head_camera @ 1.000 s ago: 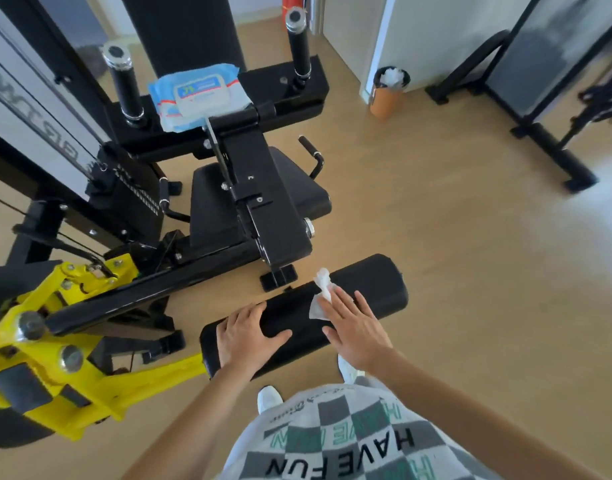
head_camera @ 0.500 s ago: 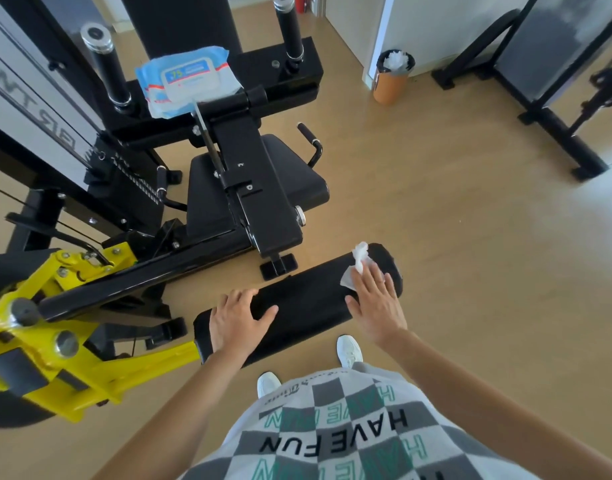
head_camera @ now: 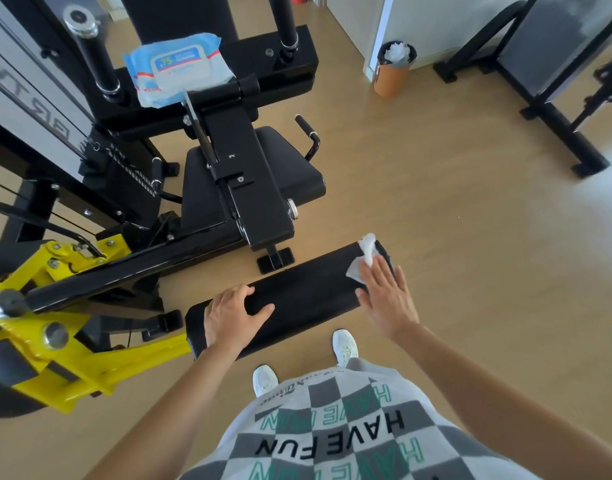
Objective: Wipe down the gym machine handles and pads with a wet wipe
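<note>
Gym machine (head_camera: 228, 161): a black frame is seen at upper left, with a yellow arm (head_camera: 89, 368) joined low on the left.
Roller pad (head_camera: 308, 292): a long black cylinder is carried at the end of the yellow arm, just in front of the person's white shoes.
Seat pad (head_camera: 297, 174): a black cushion is set beyond the roller pad, partly covered by the frame, with a curved handle (head_camera: 308, 129) at its right side.
Wipe pack (head_camera: 179, 69): a blue and white packet is laid on the upper crossbar of the frame.
Bin (head_camera: 392, 72): an orange container filled with white paper is stood on the floor by the wall.
Left hand (head_camera: 231, 313): the left end of the roller pad is gripped, fingers curled over its far side, thumb spread along the top.
Right hand (head_camera: 387, 299): it is laid flat near the pad's right end, fingers straight and close together.
Wet wipe (head_camera: 361, 265): a crumpled white sheet is pressed onto the pad under the right fingertips, its far part left uncovered.
</note>
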Tool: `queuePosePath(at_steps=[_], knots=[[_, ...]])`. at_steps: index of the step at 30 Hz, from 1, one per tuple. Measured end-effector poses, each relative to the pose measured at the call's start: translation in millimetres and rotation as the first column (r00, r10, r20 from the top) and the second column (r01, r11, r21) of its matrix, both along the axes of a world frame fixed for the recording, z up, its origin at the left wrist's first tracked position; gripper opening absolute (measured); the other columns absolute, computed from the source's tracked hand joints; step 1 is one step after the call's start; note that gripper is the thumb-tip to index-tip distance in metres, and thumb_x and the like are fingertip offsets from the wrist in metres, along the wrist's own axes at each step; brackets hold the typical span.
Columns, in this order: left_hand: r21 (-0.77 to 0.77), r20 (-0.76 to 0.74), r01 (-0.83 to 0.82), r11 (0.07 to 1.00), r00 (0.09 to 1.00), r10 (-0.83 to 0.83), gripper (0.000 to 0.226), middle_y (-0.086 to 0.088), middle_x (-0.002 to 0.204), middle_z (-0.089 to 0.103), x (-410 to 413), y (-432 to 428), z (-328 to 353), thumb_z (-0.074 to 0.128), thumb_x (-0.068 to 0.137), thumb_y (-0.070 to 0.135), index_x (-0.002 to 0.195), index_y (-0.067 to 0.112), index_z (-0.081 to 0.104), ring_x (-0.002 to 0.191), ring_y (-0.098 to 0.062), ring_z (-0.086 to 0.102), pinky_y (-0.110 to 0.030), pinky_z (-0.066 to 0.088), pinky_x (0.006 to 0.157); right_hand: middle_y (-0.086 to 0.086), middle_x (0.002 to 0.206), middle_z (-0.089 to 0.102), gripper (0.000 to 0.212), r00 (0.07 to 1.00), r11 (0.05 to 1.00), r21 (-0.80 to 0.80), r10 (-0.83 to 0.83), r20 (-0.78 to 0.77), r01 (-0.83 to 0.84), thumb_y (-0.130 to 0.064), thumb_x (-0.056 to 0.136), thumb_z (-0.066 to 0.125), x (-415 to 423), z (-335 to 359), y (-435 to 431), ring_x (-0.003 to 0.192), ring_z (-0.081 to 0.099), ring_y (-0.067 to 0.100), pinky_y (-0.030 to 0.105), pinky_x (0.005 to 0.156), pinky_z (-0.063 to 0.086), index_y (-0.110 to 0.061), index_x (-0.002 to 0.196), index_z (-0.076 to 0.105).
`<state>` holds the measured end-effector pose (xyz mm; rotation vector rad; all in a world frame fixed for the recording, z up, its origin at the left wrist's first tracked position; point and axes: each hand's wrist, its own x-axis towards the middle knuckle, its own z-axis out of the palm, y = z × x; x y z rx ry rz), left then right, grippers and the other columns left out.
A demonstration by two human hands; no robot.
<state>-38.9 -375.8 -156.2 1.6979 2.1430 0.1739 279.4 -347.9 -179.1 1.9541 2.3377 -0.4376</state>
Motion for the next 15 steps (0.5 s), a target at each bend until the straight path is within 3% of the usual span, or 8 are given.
queuePosePath(at_steps=[4, 6, 12, 15], knots=[[-0.009, -0.048, 0.002, 1.0, 0.999, -0.003, 0.057, 0.005, 0.119, 0.068, 2.8, -1.6, 2.0, 0.07, 0.081, 0.068, 0.121, 0.029, 0.063, 0.114, -0.022, 0.061, -0.044, 0.046, 0.096, 0.01, 0.169, 0.015, 0.06, 0.983, 0.984, -0.033, -0.178, -0.041, 0.176, -0.038, 0.106, 0.032, 9.6, 0.1, 21.9, 0.158, 0.003, 0.026, 0.048, 0.127, 0.002, -0.013, 0.16, 0.019], [-0.028, -0.077, -0.002, 1.0, 0.997, -0.001, 0.059, 0.005, 0.117, 0.067, 3.3, -1.0, 2.9, 0.071, 0.079, 0.07, 0.121, 0.03, 0.062, 0.112, -0.023, 0.06, -0.044, 0.046, 0.095, 0.011, 0.17, 0.013, 0.061, 0.982, 0.982, -0.048, -0.184, -0.041, 0.182, -0.039, 0.106, 0.032, 4.1, 1.3, 26.9, 0.158, 0.001, 0.027, 0.048, 0.127, 0.0, -0.013, 0.16, 0.019], [-0.047, -0.093, -0.027, 0.999, 0.995, 0.022, 0.062, 0.006, 0.114, 0.066, 5.3, 1.9, 5.3, 0.072, 0.075, 0.074, 0.119, 0.031, 0.061, 0.108, -0.022, 0.06, -0.042, 0.046, 0.093, 0.008, 0.171, 0.003, 0.067, 0.983, 0.983, -0.054, 0.172, -0.058, -0.175, -0.048, 0.105, 0.027, -42.1, 4.2, -1.5, 0.157, -0.012, 0.026, 0.052, 0.127, 0.001, -0.018, 0.163, 0.01], [-0.043, -0.091, -0.03, 0.999, 0.996, 0.026, 0.063, 0.005, 0.115, 0.066, 5.6, 2.4, 6.6, 0.072, 0.075, 0.074, 0.12, 0.031, 0.062, 0.109, -0.023, 0.06, -0.043, 0.047, 0.093, 0.005, 0.171, 0.0, 0.068, 0.935, 0.936, -0.064, 0.339, -0.101, -0.346, -0.048, 0.105, 0.037, -62.4, 0.5, -24.3, 0.157, -0.012, 0.024, 0.051, 0.128, 0.003, -0.02, 0.162, 0.012]])
